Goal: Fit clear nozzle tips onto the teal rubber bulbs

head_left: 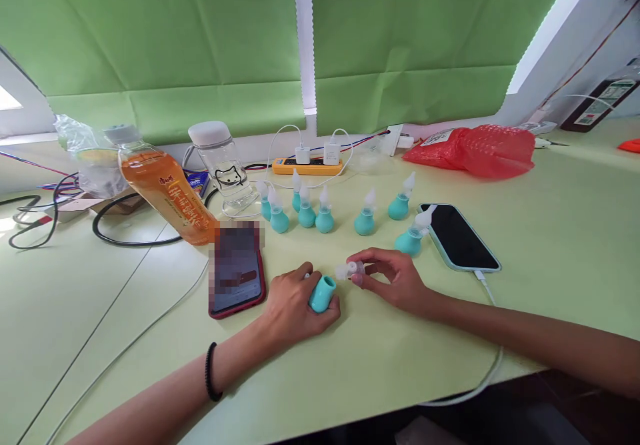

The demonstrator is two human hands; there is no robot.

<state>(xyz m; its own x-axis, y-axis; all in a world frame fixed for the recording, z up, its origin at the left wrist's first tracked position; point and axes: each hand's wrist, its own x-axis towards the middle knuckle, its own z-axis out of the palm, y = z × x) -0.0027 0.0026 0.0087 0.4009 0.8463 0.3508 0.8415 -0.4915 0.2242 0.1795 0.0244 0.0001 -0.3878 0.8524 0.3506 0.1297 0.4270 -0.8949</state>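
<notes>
My left hand (290, 305) is closed around a teal rubber bulb (322, 295), its round opening tilted up towards the right. A small white bit also shows between the fingers of that hand. Between thumb and forefinger of my right hand (397, 281) is a clear plastic connector (351, 270), just above and to the right of the bulb's mouth and apart from it. Beyond my hands several teal bulb nasal aspirators (325, 219) with clear tips stand upright. One aspirator (409, 241) leans to the right, its tip by a phone's corner.
A red-cased phone (263, 285) lies left of my left hand, a charging phone (465, 238) to the right. Behind are an orange drink bottle (165, 191), a clear water bottle (227, 171), a yellow power strip (280, 167) and a red plastic package (470, 151). Cables cross the table.
</notes>
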